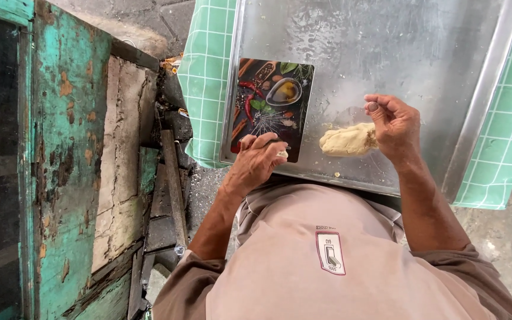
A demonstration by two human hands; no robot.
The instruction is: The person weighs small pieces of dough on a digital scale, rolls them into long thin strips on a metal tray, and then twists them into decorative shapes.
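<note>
Pinching a small bit of dough (282, 154) in my left hand (260, 161) over the cutting board (271, 106), right hand (393, 127) clamped on the dough lump (347, 140) on the metal tray (386, 47) — too loose a pinch, I judge, and the sticky bit drops off the tray's near edge.

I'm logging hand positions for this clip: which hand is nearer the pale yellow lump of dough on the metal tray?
Right. The right hand touches the pale yellow lump of dough at its end. The left hand is apart from it, resting on the dark printed cutting board.
</note>
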